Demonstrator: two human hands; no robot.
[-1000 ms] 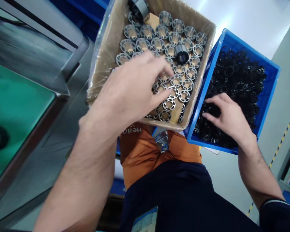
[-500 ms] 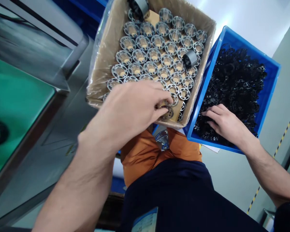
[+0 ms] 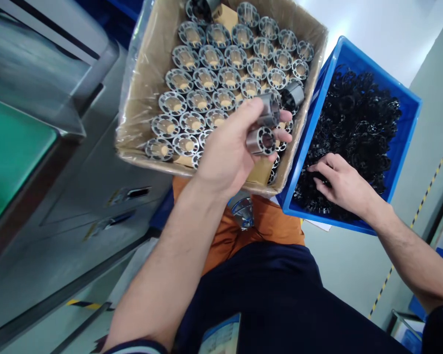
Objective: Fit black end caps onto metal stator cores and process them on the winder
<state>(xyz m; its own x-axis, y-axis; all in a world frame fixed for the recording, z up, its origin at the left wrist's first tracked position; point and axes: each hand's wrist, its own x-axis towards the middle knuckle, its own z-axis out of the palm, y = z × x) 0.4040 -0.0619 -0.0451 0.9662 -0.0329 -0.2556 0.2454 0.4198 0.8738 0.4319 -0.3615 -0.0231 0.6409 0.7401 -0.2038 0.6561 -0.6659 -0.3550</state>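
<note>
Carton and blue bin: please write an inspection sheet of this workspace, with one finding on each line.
Surface: green top at left; white surface, with glare, beyond the bin.
Work pieces: metal cylinders stand in rows in the carton; black parts are heaped in the bin.
Clutter: two tilted cylinders lie over the rows.
Left hand: holds two cylinders above the carton.
Right hand: fingers among the black parts; grip cannot be told.
Cables: nothing clear enough to tell.
Surroundings: steel cabinet at left, striped tape at right.
</note>
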